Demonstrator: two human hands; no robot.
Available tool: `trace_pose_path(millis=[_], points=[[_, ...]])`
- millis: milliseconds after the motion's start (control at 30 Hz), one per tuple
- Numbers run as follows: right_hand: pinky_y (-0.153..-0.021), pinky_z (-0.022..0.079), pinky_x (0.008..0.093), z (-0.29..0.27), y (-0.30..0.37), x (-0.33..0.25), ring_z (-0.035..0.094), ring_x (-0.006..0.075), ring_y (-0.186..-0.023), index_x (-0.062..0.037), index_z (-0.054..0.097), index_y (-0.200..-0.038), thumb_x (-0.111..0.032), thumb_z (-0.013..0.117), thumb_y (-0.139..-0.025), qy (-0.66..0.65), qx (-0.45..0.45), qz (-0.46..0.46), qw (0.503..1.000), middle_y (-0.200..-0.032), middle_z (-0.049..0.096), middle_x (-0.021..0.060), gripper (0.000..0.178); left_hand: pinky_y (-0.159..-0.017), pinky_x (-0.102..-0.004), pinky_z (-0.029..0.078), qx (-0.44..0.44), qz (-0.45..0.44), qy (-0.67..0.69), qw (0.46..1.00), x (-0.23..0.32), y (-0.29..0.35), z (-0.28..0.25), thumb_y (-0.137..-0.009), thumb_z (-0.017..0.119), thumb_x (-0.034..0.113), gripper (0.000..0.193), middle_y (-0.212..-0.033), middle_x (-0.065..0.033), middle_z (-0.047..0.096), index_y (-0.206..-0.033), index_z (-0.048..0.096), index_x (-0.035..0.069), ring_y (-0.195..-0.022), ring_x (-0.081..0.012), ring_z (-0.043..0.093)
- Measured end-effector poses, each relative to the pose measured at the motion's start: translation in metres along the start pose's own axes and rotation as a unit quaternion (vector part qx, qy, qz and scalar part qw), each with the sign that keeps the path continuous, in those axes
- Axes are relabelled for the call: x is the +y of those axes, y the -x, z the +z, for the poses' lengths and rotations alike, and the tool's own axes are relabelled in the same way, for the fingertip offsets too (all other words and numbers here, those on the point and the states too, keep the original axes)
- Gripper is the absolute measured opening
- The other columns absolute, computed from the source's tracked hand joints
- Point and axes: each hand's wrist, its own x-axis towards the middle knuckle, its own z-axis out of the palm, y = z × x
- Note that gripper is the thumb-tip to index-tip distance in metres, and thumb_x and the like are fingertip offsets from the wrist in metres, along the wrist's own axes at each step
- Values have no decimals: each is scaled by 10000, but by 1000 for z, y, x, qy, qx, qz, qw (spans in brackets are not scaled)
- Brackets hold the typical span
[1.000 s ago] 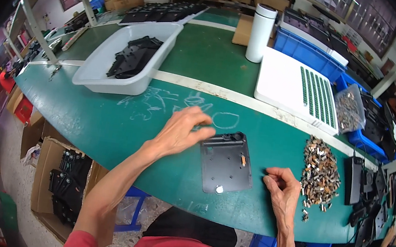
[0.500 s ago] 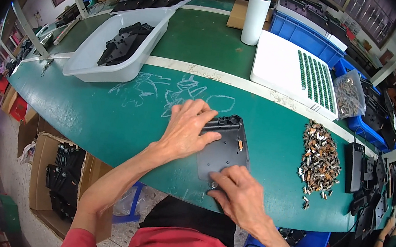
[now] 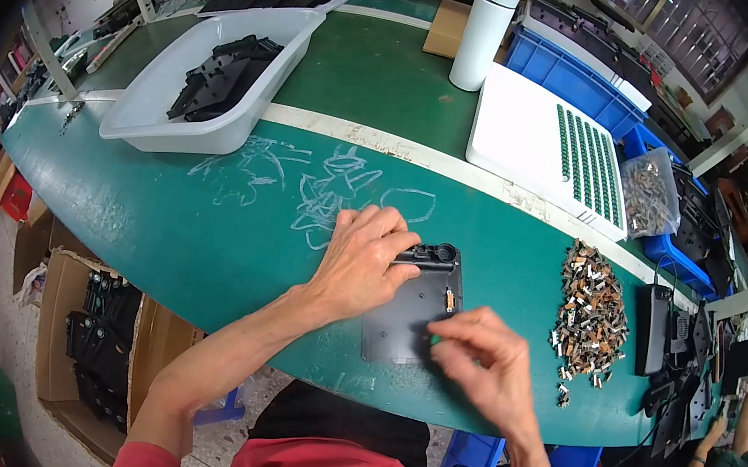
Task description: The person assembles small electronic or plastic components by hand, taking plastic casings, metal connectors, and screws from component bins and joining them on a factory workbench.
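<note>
The plate (image 3: pixel 408 318), a dark flat plastic part, lies on the green table (image 3: pixel 207 212) near its front edge, at about 6 o'clock from the chalk scribbles (image 3: pixel 323 191). The left hand (image 3: pixel 360 265) rests on the plate's 10 o'clock corner, fingers spread and bent over it, pressing it flat rather than gripping it. The right hand (image 3: pixel 479 366) sits at the plate's 4 o'clock corner with thumb and forefinger pinched close together; whether a small piece is between them cannot be told.

The step in hand looks like fitting a small metal clip (image 3: pixel 451 300) into the plate's right edge, where one brownish piece already shows. The next move seems to call for a steady hold from the left hand and a fine, well-aimed push from the right fingertips at the edge.

A pile of clips (image 3: pixel 590 314) lies at 3 o'clock from the plate, well apart from it. A white bin (image 3: pixel 149 114) of dark parts stands at 10 o'clock, a white tray (image 3: pixel 537 142) at 1 o'clock, and a white bottle (image 3: pixel 484 23) at 12 o'clock.

The left palm hides the plate's upper left part, and the right hand covers its lower right corner. Another person's arm (image 3: pixel 712 448) is cut off at the right rim.
</note>
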Motion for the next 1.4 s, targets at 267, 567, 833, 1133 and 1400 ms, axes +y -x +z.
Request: trace_pose_path(millis=[267, 567, 833, 1133, 1400], points=[[-815, 599, 306, -26, -50, 11, 711, 220, -891, 36, 637, -1145, -42, 571, -954, -261, 66, 124, 955, -960, 686, 102, 217, -835, -389, 357, 5, 5, 3, 1000, -1, 1, 3, -751, 755, 167, 285, -959, -39, 556, -1003, 689, 51, -923, -228, 519], [-808, 596, 285, -21, -64, 19, 704, 225, -931, 43, 644, -1112, -62, 603, -950, -233, 73, 119, 962, -1011, 679, 113, 197, -827, -387, 360, 10, 14, -8, 1000, -1, 3, 1, -744, 760, 149, 301, -950, -48, 545, -1017, 680, 51, -911, -233, 514], [-700, 535, 229, -11, -70, 26, 654, 122, -773, 18, 679, -1005, -106, 644, -940, -94, 122, 28, 988, -893, 680, 60, 144, -824, -382, 361, 12, 16, -11, 1000, 0, 2, 1, -726, 774, 136, 312, -942, -45, 545, -1010, 678, 49, -902, -230, 513], [-587, 484, 221, -11, -74, 31, 570, 82, -658, 7, 646, -965, -108, 625, -948, -33, 132, 44, 990, -797, 622, 16, 118, -828, -383, 365, 18, 21, -9, 1000, 1, 3, 1, -722, 775, 125, 310, -935, -45, 545, -1005, 678, 46, -901, -231, 513], [-610, 515, 228, -10, -76, 32, 599, 95, -675, 36, 687, -1042, -72, 623, -937, -19, 129, 46, 990, -831, 662, 48, 163, -835, -386, 368, 15, 15, -9, 1000, 1, 3, 2, -713, 782, 119, 322, -937, -47, 542, -1007, 675, 44, -902, -235, 515]])
